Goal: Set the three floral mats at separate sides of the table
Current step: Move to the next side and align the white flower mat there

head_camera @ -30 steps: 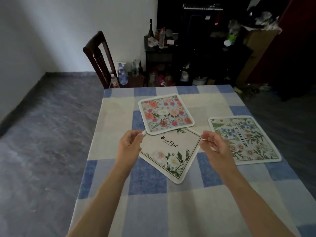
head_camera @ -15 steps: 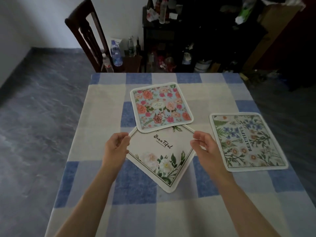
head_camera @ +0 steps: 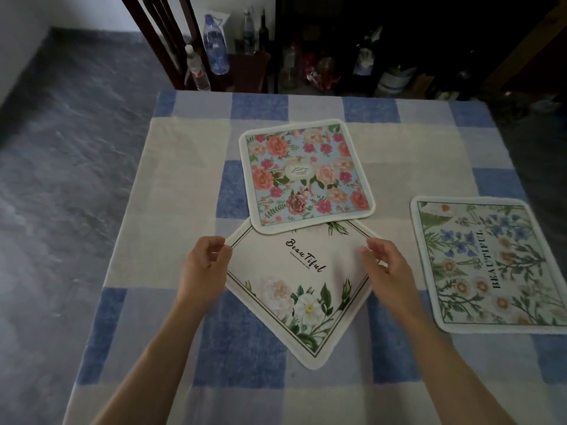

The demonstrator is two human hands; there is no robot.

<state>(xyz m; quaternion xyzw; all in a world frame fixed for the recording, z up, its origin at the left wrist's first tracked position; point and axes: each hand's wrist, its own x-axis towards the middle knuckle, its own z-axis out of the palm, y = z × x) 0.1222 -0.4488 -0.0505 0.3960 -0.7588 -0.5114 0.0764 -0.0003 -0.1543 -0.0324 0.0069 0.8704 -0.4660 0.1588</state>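
Note:
Three floral mats lie on the checked tablecloth [head_camera: 171, 185]. A white mat [head_camera: 294, 283] with white roses and the word "Beautiful" sits turned like a diamond near the middle. My left hand [head_camera: 202, 268] pinches its left corner and my right hand [head_camera: 386, 268] holds its right corner. A blue mat with pink and orange roses [head_camera: 306, 173] lies beyond it, its near edge overlapping the white mat's far corner. A third mat with blue flowers and daisies [head_camera: 491, 265] lies flat at the right side, apart from the other two.
A dark wooden chair [head_camera: 162, 35] stands at the table's far left corner. Plastic bottles [head_camera: 214, 44] and dark clutter sit on the floor beyond the far edge. Grey floor lies to the left of the table.
The view has tilted down and closer to the table. Both hands have come down with the white mat's corners, and the mat now lies lower, nearer the table.

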